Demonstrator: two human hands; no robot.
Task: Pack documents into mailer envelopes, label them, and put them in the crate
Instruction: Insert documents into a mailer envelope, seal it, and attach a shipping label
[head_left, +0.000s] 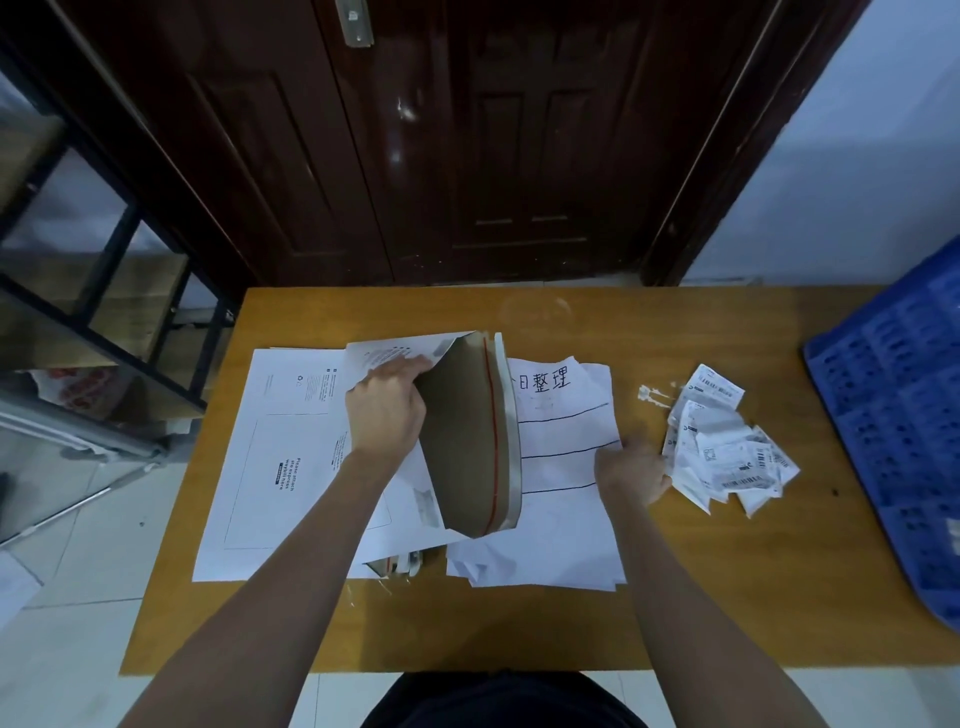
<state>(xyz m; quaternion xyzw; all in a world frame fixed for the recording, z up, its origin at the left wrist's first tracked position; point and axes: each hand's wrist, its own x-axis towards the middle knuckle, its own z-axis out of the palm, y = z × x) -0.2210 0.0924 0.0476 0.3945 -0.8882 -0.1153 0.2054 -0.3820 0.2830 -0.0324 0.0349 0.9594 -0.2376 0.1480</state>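
Observation:
My left hand (387, 408) grips the upper edge of a white mailer envelope (467, 441) and holds it up so its brown flap, with a red strip and a pale adhesive band, stands open. My right hand (635, 470) pinches the right edge of a white document (563, 431) with handwritten characters and ruled lines, lying on a stack of papers (545, 551). More flat white mailers (280, 457) lie at the left. A heap of printed labels (727, 447) sits to the right of my right hand. The blue crate (898, 415) stands at the right edge.
All of this lies on an orange wooden table (519, 623). A dark wooden door (441, 145) is behind it. A black metal shelf (104, 291) with boxes stands at the left. White sticky scraps (652, 394) mark the table near the labels.

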